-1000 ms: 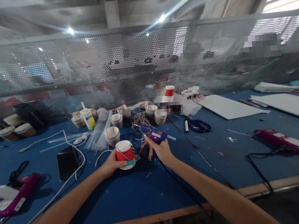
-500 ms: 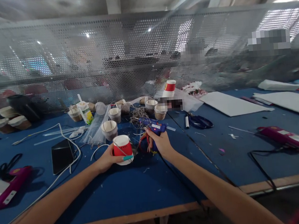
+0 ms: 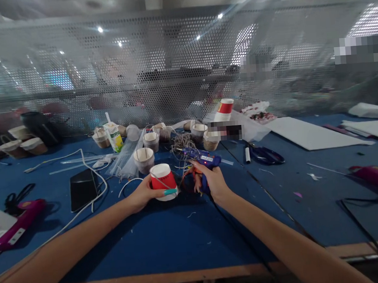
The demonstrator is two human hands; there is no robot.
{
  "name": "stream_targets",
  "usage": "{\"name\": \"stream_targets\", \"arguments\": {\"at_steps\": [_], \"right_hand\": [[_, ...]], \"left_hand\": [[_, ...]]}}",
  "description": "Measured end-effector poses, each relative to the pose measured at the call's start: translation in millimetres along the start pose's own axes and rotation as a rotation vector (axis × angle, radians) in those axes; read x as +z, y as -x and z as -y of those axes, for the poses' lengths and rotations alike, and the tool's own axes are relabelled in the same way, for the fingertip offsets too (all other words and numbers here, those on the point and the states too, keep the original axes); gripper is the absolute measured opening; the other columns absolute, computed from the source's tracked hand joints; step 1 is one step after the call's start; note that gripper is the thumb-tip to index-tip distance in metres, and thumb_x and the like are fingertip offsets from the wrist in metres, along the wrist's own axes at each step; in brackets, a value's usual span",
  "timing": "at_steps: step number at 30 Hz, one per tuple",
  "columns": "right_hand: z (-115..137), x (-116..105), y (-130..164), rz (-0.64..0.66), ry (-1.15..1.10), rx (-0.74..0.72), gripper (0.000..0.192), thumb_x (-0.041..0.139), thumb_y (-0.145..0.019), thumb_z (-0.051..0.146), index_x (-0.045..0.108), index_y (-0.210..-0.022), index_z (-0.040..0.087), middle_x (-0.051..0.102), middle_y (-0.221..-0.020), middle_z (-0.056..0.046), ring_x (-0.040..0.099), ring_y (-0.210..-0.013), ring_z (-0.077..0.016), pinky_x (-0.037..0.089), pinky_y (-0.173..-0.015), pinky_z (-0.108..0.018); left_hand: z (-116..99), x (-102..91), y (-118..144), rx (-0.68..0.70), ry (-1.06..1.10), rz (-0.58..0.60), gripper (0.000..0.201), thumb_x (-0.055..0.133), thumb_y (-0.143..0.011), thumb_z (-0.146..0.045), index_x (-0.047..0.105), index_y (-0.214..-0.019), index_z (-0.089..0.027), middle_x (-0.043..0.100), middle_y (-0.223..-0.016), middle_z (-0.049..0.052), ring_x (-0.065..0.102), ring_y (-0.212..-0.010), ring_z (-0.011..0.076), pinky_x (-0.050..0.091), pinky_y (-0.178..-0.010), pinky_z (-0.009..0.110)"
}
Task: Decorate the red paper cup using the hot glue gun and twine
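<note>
My left hand (image 3: 146,193) is closed round a red and white paper cup (image 3: 163,180), which tilts slightly on the near side of the clutter. A long teal thumbnail lies across the cup's front. My right hand (image 3: 214,182) grips a blue hot glue gun (image 3: 206,159), its nozzle pointing left and a small red light showing on its body. A clear glue stick (image 3: 226,161) pokes out of the gun's back, and a black cord runs down from the handle. Beyond the nozzle lies a tangle of brown twine (image 3: 182,142). Just behind the cup stands a small fabric-wrapped cup (image 3: 144,161).
At left are a black phone (image 3: 81,190), a white cable (image 3: 105,185) and a magenta power strip (image 3: 28,213). Clear glue sticks (image 3: 125,156) and a drink carton (image 3: 114,138) stand behind. On the right lie scissors (image 3: 266,155), white board (image 3: 318,132) and another magenta strip (image 3: 373,178).
The whole scene has shifted a little to the right in view as the head turned left. Both hands keep their holds on the cup and the glue gun, nearly unchanged.
</note>
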State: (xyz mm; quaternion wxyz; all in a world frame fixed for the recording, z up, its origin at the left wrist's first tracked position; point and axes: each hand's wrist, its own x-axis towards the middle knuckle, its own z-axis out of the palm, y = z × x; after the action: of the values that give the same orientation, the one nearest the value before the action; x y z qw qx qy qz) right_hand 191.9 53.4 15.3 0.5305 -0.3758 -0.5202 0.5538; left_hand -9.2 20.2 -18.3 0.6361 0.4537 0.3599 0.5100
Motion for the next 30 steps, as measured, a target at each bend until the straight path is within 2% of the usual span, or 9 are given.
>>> {"name": "stream_targets", "arguments": {"at_steps": [4, 10, 13, 18, 22, 30], "right_hand": [[4.5, -3.7, -1.5, 0.013, -0.017, 0.011, 0.026, 0.067, -0.068, 0.039, 0.062, -0.060, 0.015, 0.047, -0.027, 0.005, 0.043, -0.022, -0.0100, 0.043, -0.028, -0.021], [10.9, -3.7, -1.8, 0.035, -0.024, -0.028, 0.027, 0.067, -0.069, 0.040, 0.061, -0.058, 0.016, 0.047, -0.027, 0.006, 0.041, -0.020, -0.0096, 0.040, -0.027, -0.020], [7.0, -1.0, 0.1, 0.073, -0.010, -0.015, 0.030, 0.065, -0.069, 0.042, 0.060, -0.057, 0.016, 0.046, -0.026, 0.005, 0.040, -0.019, -0.0105, 0.038, -0.025, -0.021], [-2.9, -1.7, -0.3, 0.127, 0.000, 0.042, 0.031, 0.065, -0.068, 0.044, 0.059, -0.057, 0.015, 0.047, -0.027, 0.005, 0.039, -0.018, -0.0108, 0.039, -0.024, -0.022], [-5.7, -6.4, -0.4, 0.117, 0.013, 0.052, 0.032, 0.064, -0.068, 0.044, 0.060, -0.056, 0.015, 0.045, -0.026, 0.005, 0.039, -0.019, -0.0098, 0.040, -0.027, -0.020], [-8.7, -12.4, -0.9, 0.154, 0.024, 0.074, 0.033, 0.068, -0.069, 0.045, 0.063, -0.057, 0.014, 0.047, -0.028, 0.003, 0.042, -0.023, -0.0104, 0.040, -0.028, -0.021]], "left_hand": [[-1.7, 7.6, -5.3, -0.001, 0.026, -0.003, 0.063, 0.086, -0.042, -0.019, 0.062, -0.099, -0.013, 0.072, -0.087, 0.007, 0.066, -0.084, 0.0239, 0.046, -0.089, 0.042], [-0.8, 15.0, -6.9, 0.065, -0.039, 0.041, 0.065, 0.086, -0.042, -0.016, 0.061, -0.101, -0.013, 0.071, -0.092, 0.007, 0.064, -0.088, 0.0248, 0.045, -0.090, 0.044], [2.7, 13.8, -7.4, 0.101, -0.005, 0.010, 0.065, 0.086, -0.042, -0.016, 0.060, -0.102, -0.014, 0.071, -0.093, 0.007, 0.064, -0.089, 0.0243, 0.046, -0.091, 0.043], [7.0, 12.0, -9.3, 0.062, 0.026, -0.011, 0.062, 0.087, -0.042, -0.016, 0.061, -0.097, -0.014, 0.071, -0.091, 0.006, 0.064, -0.086, 0.0231, 0.048, -0.088, 0.041], [5.4, 14.2, -10.6, 0.028, 0.039, -0.028, 0.056, 0.087, -0.042, -0.017, 0.063, -0.093, -0.014, 0.072, -0.086, 0.006, 0.065, -0.081, 0.0221, 0.048, -0.085, 0.040], [2.3, 17.8, -13.7, 0.006, 0.088, -0.075, 0.058, 0.088, -0.040, -0.017, 0.063, -0.092, -0.015, 0.072, -0.086, 0.005, 0.064, -0.082, 0.0224, 0.047, -0.086, 0.041]]}}
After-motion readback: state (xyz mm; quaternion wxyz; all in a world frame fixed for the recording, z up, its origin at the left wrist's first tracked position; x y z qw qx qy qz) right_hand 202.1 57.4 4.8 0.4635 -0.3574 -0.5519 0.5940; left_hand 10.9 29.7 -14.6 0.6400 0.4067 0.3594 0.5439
